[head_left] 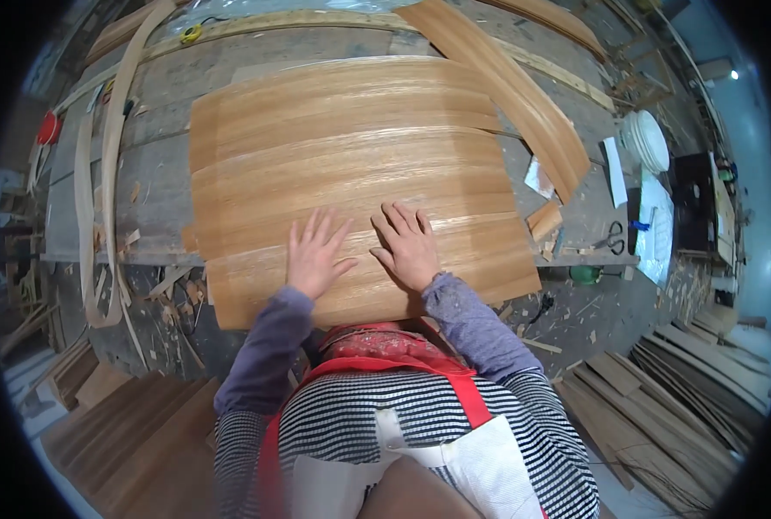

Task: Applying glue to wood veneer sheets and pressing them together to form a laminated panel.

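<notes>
A wide sheet of wood veneer (342, 164), made of several strips lying edge to edge, covers the middle of the workbench. Its near edge hangs over the bench front, close to my apron. My left hand (314, 251) rests palm down on the sheet's near half, fingers spread. To the right of it, my right hand (410, 246) also lies on the veneer, fingers stretched forward and thumb apart. Neither hand holds anything. A loose veneer strip (524, 112) slants across the sheet's far right corner.
Scissors (612, 239) lie at the bench's right front, near a white round container (645, 141). Long pale strips (109, 173) drape over the left side. A yellow tape measure (192, 35) sits at the back. Stacked veneer (143, 432) stands at lower left, boards (645, 415) at lower right.
</notes>
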A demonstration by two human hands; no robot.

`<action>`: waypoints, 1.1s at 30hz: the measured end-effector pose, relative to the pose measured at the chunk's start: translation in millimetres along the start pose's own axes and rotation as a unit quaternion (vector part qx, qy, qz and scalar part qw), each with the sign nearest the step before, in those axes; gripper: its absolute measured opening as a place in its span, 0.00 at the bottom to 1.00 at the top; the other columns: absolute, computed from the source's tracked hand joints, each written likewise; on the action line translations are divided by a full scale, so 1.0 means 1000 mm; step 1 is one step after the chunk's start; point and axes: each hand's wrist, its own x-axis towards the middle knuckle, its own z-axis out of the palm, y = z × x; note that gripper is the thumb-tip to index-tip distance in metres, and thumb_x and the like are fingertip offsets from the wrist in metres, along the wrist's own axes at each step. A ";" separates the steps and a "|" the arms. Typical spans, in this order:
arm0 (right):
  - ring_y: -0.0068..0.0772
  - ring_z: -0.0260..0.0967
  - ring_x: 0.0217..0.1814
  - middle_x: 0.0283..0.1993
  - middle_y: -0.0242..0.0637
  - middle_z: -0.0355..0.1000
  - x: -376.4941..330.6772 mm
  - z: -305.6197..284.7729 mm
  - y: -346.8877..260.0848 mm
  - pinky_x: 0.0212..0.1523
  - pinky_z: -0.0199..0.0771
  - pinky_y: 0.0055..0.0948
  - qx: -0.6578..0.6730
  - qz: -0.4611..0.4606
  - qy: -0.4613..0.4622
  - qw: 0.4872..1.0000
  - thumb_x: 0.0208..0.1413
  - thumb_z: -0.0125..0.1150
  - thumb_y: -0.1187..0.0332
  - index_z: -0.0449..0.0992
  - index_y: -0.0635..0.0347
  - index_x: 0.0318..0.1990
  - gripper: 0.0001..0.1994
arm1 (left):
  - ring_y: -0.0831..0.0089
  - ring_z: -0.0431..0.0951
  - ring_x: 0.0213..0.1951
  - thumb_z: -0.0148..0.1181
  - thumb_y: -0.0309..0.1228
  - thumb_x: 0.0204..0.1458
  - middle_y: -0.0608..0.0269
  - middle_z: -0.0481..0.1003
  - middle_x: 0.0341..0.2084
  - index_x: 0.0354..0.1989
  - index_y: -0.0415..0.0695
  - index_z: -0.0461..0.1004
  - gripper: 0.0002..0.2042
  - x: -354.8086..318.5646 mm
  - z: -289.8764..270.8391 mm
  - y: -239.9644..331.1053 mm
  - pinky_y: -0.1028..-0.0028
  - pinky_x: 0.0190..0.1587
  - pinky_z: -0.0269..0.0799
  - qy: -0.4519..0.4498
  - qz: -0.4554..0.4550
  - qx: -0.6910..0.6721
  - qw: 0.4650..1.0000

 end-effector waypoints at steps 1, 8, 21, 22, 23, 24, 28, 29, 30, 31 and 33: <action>0.47 0.54 0.71 0.67 0.44 0.60 -0.007 -0.004 0.008 0.68 0.50 0.56 -0.004 0.004 0.001 1.000 0.51 0.65 0.57 0.69 0.56 0.59 0.28 | 0.54 0.52 0.70 0.66 0.50 0.46 0.56 0.57 0.68 0.66 0.60 0.64 0.35 -0.007 -0.002 -0.006 0.44 0.68 0.44 -0.009 -0.005 0.009 1.000; 0.49 0.55 0.71 0.68 0.46 0.60 -0.092 -0.051 0.110 0.68 0.51 0.53 -0.134 0.192 0.033 0.972 0.56 0.61 0.55 0.69 0.56 0.61 0.27 | 0.55 0.51 0.71 0.66 0.47 0.46 0.56 0.55 0.69 0.66 0.60 0.64 0.35 -0.065 -0.025 -0.059 0.47 0.68 0.47 -0.025 -0.083 0.059 0.994; 0.52 0.59 0.67 0.65 0.50 0.63 -0.015 -0.086 0.171 0.66 0.57 0.46 -0.024 0.074 0.097 0.992 0.55 0.62 0.65 0.68 0.61 0.60 0.25 | 0.56 0.59 0.67 0.59 0.49 0.51 0.55 0.63 0.64 0.63 0.52 0.66 0.31 0.026 0.026 0.110 0.49 0.67 0.51 -0.058 0.219 -0.078 0.971; 0.52 0.58 0.68 0.66 0.49 0.62 0.007 -0.081 0.166 0.67 0.56 0.47 -0.013 0.044 0.094 0.995 0.56 0.61 0.64 0.67 0.60 0.61 0.25 | 0.57 0.56 0.69 0.58 0.50 0.52 0.56 0.60 0.66 0.65 0.54 0.64 0.31 0.037 0.032 0.122 0.49 0.68 0.48 -0.067 0.229 -0.083 0.967; 0.52 0.58 0.68 0.66 0.49 0.62 0.028 -0.075 0.162 0.67 0.56 0.47 -0.005 0.042 0.093 0.995 0.56 0.61 0.64 0.67 0.60 0.61 0.25 | 0.57 0.56 0.69 0.58 0.50 0.52 0.56 0.60 0.66 0.65 0.54 0.64 0.31 0.046 0.039 0.127 0.49 0.68 0.48 -0.071 0.224 -0.079 0.969; 0.50 0.55 0.71 0.68 0.47 0.59 0.048 -0.069 0.158 0.69 0.52 0.49 -0.004 0.018 0.074 0.997 0.57 0.60 0.62 0.66 0.57 0.62 0.26 | 0.58 0.55 0.70 0.58 0.50 0.53 0.57 0.59 0.67 0.66 0.55 0.63 0.32 0.052 0.049 0.128 0.48 0.69 0.47 -0.079 0.223 -0.074 0.969; 0.46 0.47 0.75 0.72 0.43 0.55 0.068 -0.030 0.143 0.71 0.44 0.54 -0.030 -0.031 0.024 0.999 0.59 0.56 0.56 0.65 0.50 0.65 0.27 | 0.59 0.52 0.71 0.57 0.51 0.54 0.58 0.55 0.69 0.68 0.58 0.60 0.33 0.059 0.061 0.128 0.47 0.69 0.44 -0.101 0.211 -0.065 0.970; 0.45 0.45 0.76 0.72 0.42 0.54 0.068 -0.024 0.142 0.72 0.42 0.55 -0.051 -0.039 0.011 0.998 0.60 0.55 0.54 0.64 0.48 0.66 0.27 | 0.59 0.52 0.71 0.57 0.51 0.54 0.58 0.55 0.70 0.68 0.58 0.60 0.33 0.060 0.061 0.128 0.47 0.69 0.44 -0.102 0.212 -0.069 0.969; 0.45 0.45 0.76 0.72 0.42 0.54 0.068 -0.020 0.143 0.72 0.42 0.55 -0.047 -0.040 0.011 0.998 0.60 0.55 0.54 0.64 0.48 0.66 0.27 | 0.59 0.51 0.71 0.57 0.51 0.54 0.58 0.55 0.70 0.68 0.58 0.60 0.32 0.061 0.061 0.128 0.47 0.69 0.44 -0.102 0.215 -0.074 0.968; 0.44 0.44 0.77 0.73 0.41 0.53 0.068 -0.019 0.143 0.72 0.40 0.55 -0.048 -0.038 0.003 0.998 0.60 0.54 0.54 0.64 0.48 0.66 0.27 | 0.59 0.51 0.71 0.57 0.51 0.54 0.58 0.55 0.70 0.68 0.58 0.60 0.32 0.060 0.061 0.127 0.47 0.69 0.44 -0.104 0.211 -0.072 0.969; 0.43 0.42 0.78 0.74 0.41 0.52 0.067 -0.018 0.143 0.73 0.38 0.55 -0.055 -0.033 -0.012 0.998 0.61 0.52 0.53 0.63 0.47 0.67 0.27 | 0.59 0.51 0.71 0.56 0.51 0.54 0.58 0.55 0.70 0.68 0.58 0.60 0.32 0.059 0.062 0.126 0.47 0.69 0.44 -0.102 0.207 -0.079 0.970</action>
